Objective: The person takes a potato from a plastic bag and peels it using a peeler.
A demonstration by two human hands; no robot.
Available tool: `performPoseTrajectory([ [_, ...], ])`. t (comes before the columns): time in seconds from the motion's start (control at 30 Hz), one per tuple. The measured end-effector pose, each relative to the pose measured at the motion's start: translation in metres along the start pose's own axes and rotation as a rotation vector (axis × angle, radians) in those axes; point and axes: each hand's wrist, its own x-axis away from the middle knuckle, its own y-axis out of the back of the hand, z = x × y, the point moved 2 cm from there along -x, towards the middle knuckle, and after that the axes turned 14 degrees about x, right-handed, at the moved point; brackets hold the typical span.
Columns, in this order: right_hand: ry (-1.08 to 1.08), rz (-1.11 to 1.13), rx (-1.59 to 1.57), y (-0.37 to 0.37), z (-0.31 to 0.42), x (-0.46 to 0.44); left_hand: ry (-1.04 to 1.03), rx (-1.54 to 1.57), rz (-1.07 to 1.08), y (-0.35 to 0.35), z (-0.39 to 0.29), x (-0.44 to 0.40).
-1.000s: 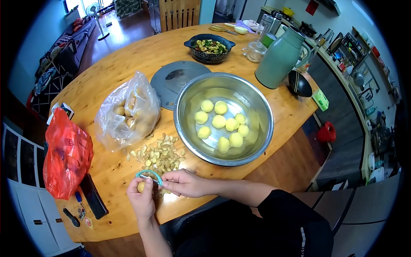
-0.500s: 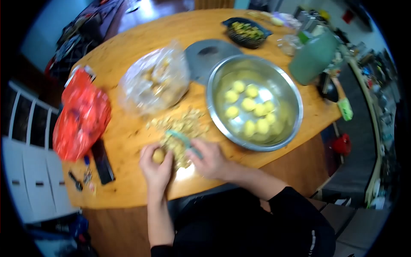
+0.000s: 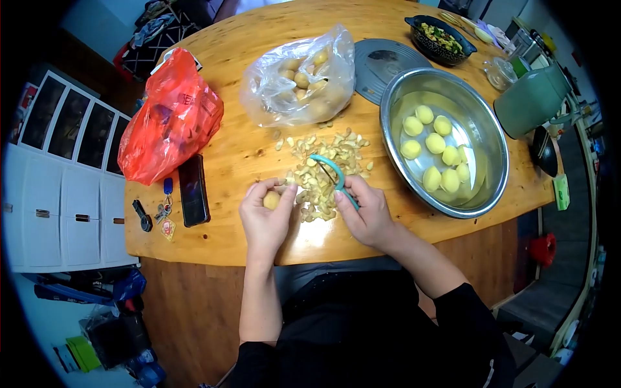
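Right now, your left fingers are curled around a small potato [image 3: 272, 200], your left hand [image 3: 264, 221] sitting just left of the heap of peelings [image 3: 315, 185], on its near side. Your right hand [image 3: 369, 215], near and right of that heap, grips the handle of a teal peeler [image 3: 338, 174] whose head reaches over the peelings. Right of the heap stands a steel basin [image 3: 482, 132] holding peeled potatoes [image 3: 435, 143]; beyond the heap sits a clear bag [image 3: 257, 97] of unpeeled ones.
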Motion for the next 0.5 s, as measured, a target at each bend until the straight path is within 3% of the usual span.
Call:
performPoseTrajectory([
  [0.1,-0.009,0.007,0.000,-0.001,0.001,-0.001,0.628,0.676,-0.053,0.003,-0.004,0.001],
  [0.13,-0.003,0.005,0.013,-0.002,0.001,-0.001,0.669,0.760,-0.015,0.004,-0.003,0.001],
  [0.2,-0.006,0.034,0.011,-0.002,0.004,-0.004,0.751,0.931,0.065,0.002,0.002,0.003],
  [0.33,0.036,0.026,-0.033,0.002,0.024,-0.015,0.659,0.707,0.120,-0.006,-0.005,0.009],
  [0.5,0.096,0.007,0.053,-0.006,0.019,-0.022,0.623,0.730,0.185,-0.013,-0.021,0.009],
])
